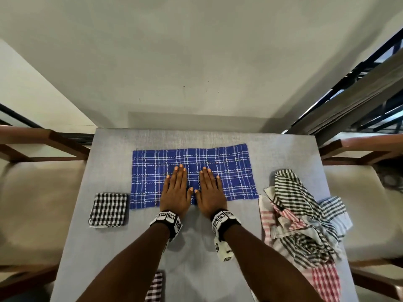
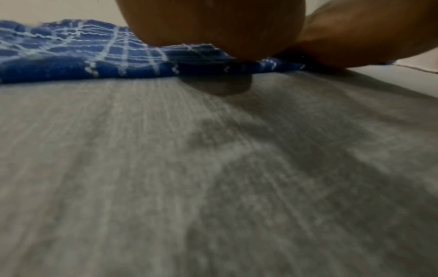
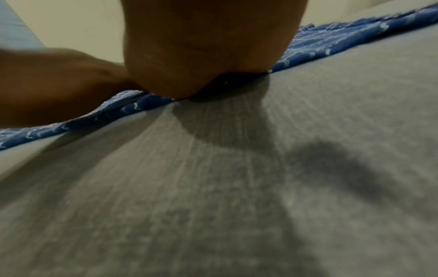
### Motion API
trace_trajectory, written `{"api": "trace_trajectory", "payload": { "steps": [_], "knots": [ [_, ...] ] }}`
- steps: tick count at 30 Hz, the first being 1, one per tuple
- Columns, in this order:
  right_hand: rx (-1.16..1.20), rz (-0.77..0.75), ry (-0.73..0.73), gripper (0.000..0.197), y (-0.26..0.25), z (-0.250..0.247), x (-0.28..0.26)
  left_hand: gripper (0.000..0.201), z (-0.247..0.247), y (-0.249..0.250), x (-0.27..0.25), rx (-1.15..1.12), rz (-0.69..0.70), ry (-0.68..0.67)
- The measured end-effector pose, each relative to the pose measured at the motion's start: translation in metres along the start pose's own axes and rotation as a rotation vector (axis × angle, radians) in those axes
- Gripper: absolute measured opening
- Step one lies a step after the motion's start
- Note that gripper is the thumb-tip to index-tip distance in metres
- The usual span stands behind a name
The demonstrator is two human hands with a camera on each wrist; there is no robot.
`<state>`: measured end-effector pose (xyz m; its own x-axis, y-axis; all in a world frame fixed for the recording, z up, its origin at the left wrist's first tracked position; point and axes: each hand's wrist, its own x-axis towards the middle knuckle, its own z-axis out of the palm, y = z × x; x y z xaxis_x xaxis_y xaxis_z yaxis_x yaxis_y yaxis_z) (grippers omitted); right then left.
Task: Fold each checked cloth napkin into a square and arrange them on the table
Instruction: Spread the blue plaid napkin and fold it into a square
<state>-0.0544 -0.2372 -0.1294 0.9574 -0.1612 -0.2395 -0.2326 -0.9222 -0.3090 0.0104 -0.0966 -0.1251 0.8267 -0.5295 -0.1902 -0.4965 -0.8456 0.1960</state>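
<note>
A blue checked napkin lies as a long rectangle across the middle of the grey table. Both my hands lie flat on its centre, side by side, fingers straight and pointing away from me: the left hand and the right hand. In the wrist views only the heel of each palm shows, pressing on the napkin's near edge. A black-and-white checked napkin lies folded into a square at the left.
A heap of unfolded striped and checked cloths fills the table's right side. Another dark checked cloth peeks out at the near edge. Wooden chairs flank the table on both sides. A wall stands behind.
</note>
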Motion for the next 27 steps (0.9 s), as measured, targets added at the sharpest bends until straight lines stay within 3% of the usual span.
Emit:
{"api": "trace_trajectory", "payload": {
  "steps": [4, 7, 10, 15, 18, 22, 24, 27],
  "knots": [
    [-0.030, -0.048, -0.025, 0.068, 0.010, -0.005, -0.003, 0.061, 0.010, 0.007, -0.008, -0.050, 0.225, -0.086],
    [-0.046, -0.081, -0.051, 0.066, 0.017, -0.008, 0.002, 0.061, 0.015, 0.007, -0.011, -0.030, 0.237, -0.119],
    [-0.054, -0.068, -0.067, 0.067, 0.016, -0.006, 0.003, 0.061, 0.014, 0.007, -0.017, -0.053, 0.118, -0.107],
    [-0.063, -0.067, -0.043, 0.067, 0.017, -0.005, 0.002, 0.065, 0.008, -0.038, -0.034, -0.104, -0.251, -0.029],
    [-0.061, -0.064, -0.022, 0.066, 0.017, -0.004, -0.001, 0.070, 0.006, -0.065, -0.038, -0.136, -0.332, -0.020],
    [-0.074, -0.059, -0.022, 0.067, 0.016, -0.005, 0.000, 0.078, 0.002, -0.062, -0.034, -0.161, -0.398, -0.019],
    [-0.054, -0.040, -0.017, 0.067, 0.013, -0.007, 0.000, 0.076, -0.004, -0.053, -0.029, -0.127, -0.347, 0.003],
    [0.018, -0.018, 0.051, 0.066, 0.008, -0.016, 0.008, 0.065, -0.015, -0.039, -0.009, -0.028, -0.122, 0.048]
  ]
}}
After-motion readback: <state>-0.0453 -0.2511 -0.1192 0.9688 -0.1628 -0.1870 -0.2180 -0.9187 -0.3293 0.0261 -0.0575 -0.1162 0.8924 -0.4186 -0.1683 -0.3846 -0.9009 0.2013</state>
